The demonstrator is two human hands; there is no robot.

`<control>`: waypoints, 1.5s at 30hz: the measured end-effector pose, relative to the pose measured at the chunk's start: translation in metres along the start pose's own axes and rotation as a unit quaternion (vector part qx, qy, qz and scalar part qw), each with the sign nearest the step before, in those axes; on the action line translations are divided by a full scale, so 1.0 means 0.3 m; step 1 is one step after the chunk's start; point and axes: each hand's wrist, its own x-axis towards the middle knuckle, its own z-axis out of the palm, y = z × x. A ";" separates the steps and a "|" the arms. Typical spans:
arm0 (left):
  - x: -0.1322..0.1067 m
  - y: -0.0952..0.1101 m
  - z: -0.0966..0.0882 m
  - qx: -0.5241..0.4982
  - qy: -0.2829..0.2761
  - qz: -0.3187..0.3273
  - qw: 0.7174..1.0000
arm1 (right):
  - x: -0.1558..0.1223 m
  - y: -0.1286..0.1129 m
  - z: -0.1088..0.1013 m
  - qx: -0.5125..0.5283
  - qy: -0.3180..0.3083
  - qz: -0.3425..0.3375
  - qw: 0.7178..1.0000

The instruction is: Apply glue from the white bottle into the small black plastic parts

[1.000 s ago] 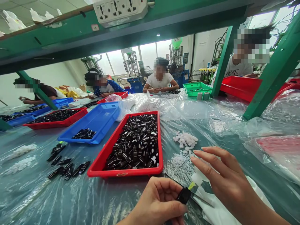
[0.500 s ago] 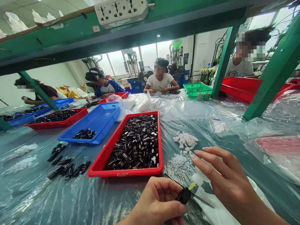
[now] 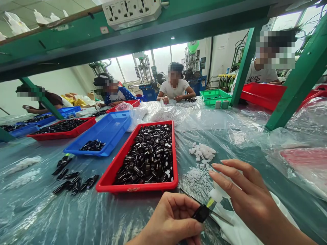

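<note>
My left hand (image 3: 170, 221) is closed around a small black plastic part (image 3: 201, 213) at the bottom middle, pinching it between thumb and fingers. My right hand (image 3: 245, 195) hovers just to its right with fingers spread, and holds a thin tool with a yellow-green tip (image 3: 209, 203) against the part; the grip itself is hidden behind the hand. A red tray (image 3: 112, 173) full of black parts lies just beyond my left hand. Small white pieces (image 3: 201, 151) are heaped on the plastic sheet right of the tray. A white cloth (image 3: 235, 231) lies under my right hand.
A blue tray (image 3: 112, 131) with a few black parts sits left of the red one; loose black parts (image 3: 74, 185) lie on the sheet. Several other people sit along the far side with red, blue and green trays (image 3: 214, 96). Green frame posts (image 3: 297, 76) rise at right.
</note>
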 end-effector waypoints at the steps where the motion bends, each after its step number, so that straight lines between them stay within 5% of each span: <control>1: 0.000 0.003 0.001 0.002 0.001 -0.001 1.000 | 0.000 0.002 -0.001 -0.002 -0.004 -0.005 1.000; 29: 0.003 -0.025 -0.011 -0.028 0.004 -0.003 1.000 | 0.004 -0.005 -0.007 0.014 0.000 0.003 1.000; 45: -0.007 0.001 -0.011 -0.014 -0.001 0.050 0.999 | 0.015 -0.003 0.005 -0.008 0.014 0.039 0.999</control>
